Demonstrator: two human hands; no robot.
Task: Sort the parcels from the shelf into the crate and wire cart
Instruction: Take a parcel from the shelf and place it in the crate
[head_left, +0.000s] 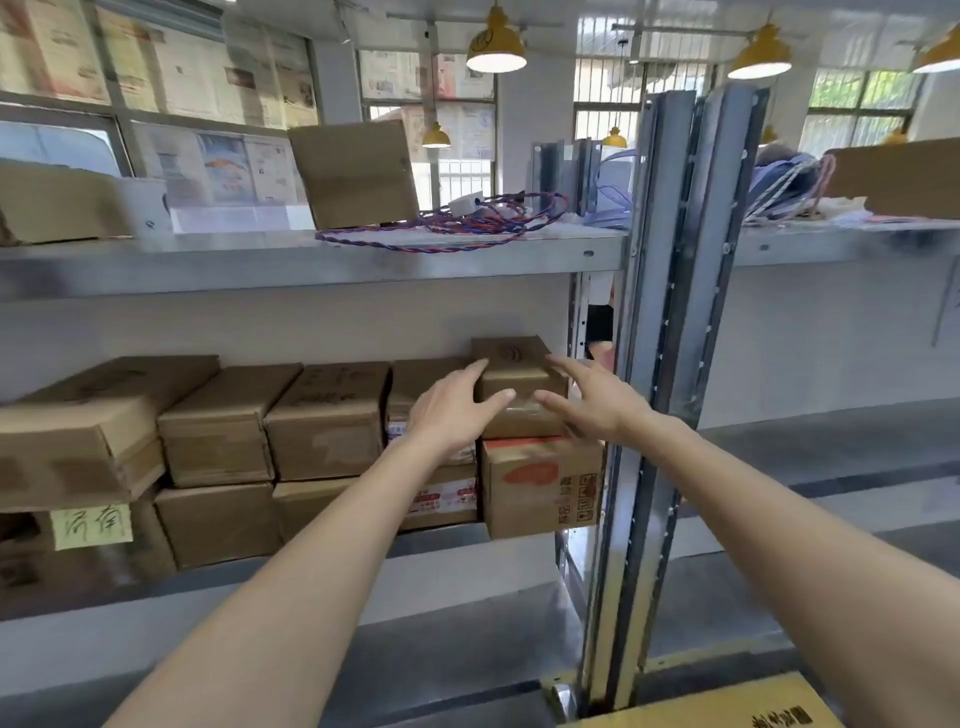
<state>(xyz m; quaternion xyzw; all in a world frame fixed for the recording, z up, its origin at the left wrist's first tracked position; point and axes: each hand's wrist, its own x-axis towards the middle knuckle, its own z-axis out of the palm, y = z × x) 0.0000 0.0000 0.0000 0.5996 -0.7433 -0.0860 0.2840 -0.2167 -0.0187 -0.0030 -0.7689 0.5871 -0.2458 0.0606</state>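
Observation:
A small brown cardboard parcel (519, 374) sits on top of a red-printed box (540, 486) at the right end of the middle shelf (467, 540). My left hand (452, 410) lies against the parcel's left side, fingers straight and thumb across its front. On the parcel's right, my right hand (592, 400) is spread with fingers extended at its right side. Neither hand has curled round it. More brown parcels (327, 415) stand stacked in rows to the left on the same shelf. Crate and wire cart are out of view.
A grey metal upright (670, 364) stands just right of the parcel. The upper shelf (311, 260) carries a brown box (358, 174) and a coil of red-blue cable (467, 223). A yellow box corner (727, 701) shows at bottom right. A yellow handwritten label (92, 525) hangs at lower left.

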